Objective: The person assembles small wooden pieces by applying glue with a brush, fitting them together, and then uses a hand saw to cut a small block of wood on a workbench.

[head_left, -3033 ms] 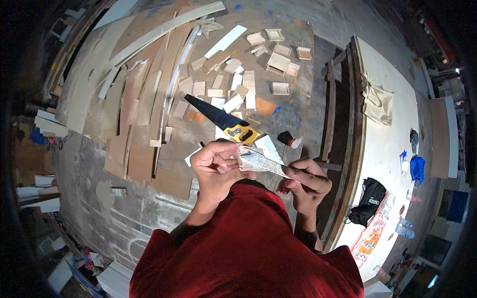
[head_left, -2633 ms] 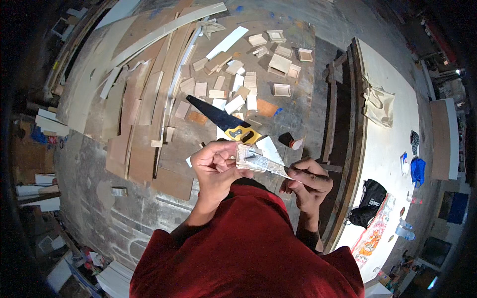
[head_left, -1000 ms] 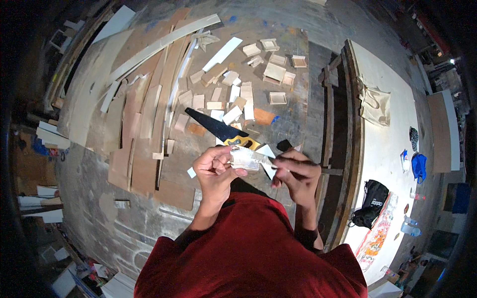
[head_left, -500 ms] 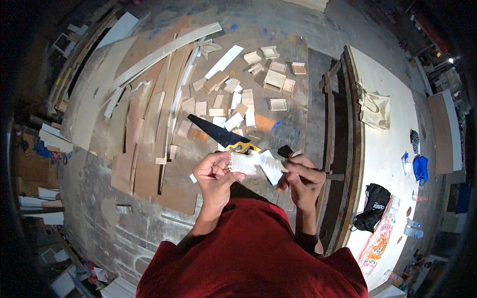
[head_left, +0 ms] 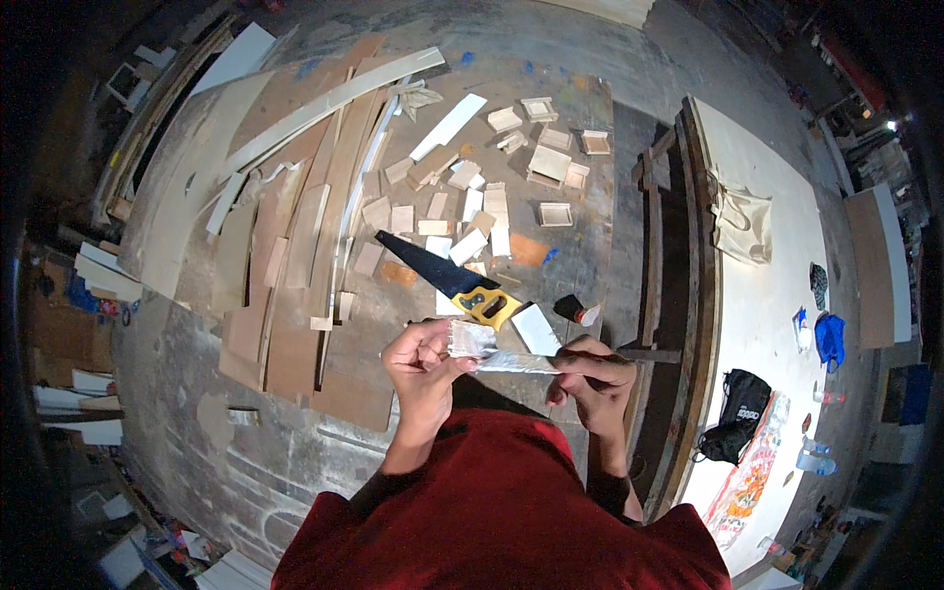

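The left hand (head_left: 419, 366) pinches a small pale block (head_left: 471, 338) and the right hand (head_left: 596, 378) the far end of a shiny strip (head_left: 521, 364) reaching from it, a two-ended hold that seems to draw the strip taut, nearer than the saw (head_left: 439, 266).

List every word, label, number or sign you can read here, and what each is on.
Black drawstring bag: pale lettering, not copied here.
Sheet with red and orange print: too small and blurred to read.
Saw: no readable marking.
Silvery strip: no readable text.
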The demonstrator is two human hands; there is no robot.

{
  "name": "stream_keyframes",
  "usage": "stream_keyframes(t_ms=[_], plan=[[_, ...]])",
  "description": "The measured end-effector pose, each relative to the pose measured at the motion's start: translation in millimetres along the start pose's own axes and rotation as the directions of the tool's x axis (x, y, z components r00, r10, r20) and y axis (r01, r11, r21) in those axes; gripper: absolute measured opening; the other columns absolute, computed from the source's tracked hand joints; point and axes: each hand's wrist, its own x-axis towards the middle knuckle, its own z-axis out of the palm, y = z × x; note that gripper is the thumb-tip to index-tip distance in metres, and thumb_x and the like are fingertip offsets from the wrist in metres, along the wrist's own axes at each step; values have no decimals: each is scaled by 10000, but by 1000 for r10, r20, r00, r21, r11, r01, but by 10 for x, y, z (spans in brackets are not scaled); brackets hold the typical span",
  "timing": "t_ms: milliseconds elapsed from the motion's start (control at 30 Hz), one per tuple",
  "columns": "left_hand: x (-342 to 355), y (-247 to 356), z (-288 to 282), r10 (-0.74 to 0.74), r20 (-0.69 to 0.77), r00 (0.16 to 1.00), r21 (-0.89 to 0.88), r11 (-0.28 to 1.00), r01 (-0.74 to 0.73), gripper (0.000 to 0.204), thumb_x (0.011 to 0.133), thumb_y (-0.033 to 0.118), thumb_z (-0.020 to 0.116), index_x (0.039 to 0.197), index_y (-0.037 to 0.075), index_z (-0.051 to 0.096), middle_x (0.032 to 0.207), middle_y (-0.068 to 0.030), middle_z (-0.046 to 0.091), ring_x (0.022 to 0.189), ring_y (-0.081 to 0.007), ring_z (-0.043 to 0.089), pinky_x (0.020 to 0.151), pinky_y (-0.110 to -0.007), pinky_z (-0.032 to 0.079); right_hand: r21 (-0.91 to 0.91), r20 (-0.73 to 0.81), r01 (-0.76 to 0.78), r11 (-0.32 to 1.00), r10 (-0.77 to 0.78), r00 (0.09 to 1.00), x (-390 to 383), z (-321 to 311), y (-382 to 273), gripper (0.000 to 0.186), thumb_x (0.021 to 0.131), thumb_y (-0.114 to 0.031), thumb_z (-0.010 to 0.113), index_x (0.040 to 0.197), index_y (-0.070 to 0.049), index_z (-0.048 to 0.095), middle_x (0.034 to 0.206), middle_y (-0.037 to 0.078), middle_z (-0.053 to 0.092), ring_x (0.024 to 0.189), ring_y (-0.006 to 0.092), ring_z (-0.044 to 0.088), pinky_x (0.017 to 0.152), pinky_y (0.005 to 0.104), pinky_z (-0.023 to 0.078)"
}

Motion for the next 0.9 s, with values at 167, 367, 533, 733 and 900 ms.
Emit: stream_keyframes(t_ms=[167,367,533,733,900], plan=[[-14,62,-100,-49,9,999,-43,998,50,420,705,-123,783,1085,-47,621,1018,-145,698,928,-193,691,787,-301,576,58,-156,-133,989,140,978,39,228,-25,132,885,14,677,991,82,716,944,159,647,618,179,646,537,272,520],[-23,134,-243,-180,30,983,-218,959,182,399,792,-25,757,1163,-52,614,1063,-151,692,982,-201,681,836,-318,567,106,-98,-26,994,37,995,113,204,111,134,856,21,703,969,92,717,952,160,647,632,178,643,541,277,526],[-103,142,-455,-383,189,904,-303,853,425,339,870,135,717,1162,3,608,1221,-183,636,1109,-300,640,998,-440,509,1,64,29,1000,-29,998,266,213,116,140,842,-23,739,941,74,719,918,159,646,593,173,644,486,258,514],[-125,184,-448,-375,291,880,-361,809,464,335,887,169,705,1167,1,632,1178,-202,660,1093,-307,653,946,-413,548,11,38,102,995,-103,994,252,194,91,124,808,30,740,932,35,751,942,129,678,707,152,658,549,232,524],[-116,125,-424,-355,389,850,-366,787,496,318,904,142,677,1185,2,625,1189,-215,649,1100,-335,647,927,-424,560,-132,-35,34,991,-39,999,276,142,142,132,849,-38,734,936,60,735,891,142,663,589,141,614,492,251,500]])
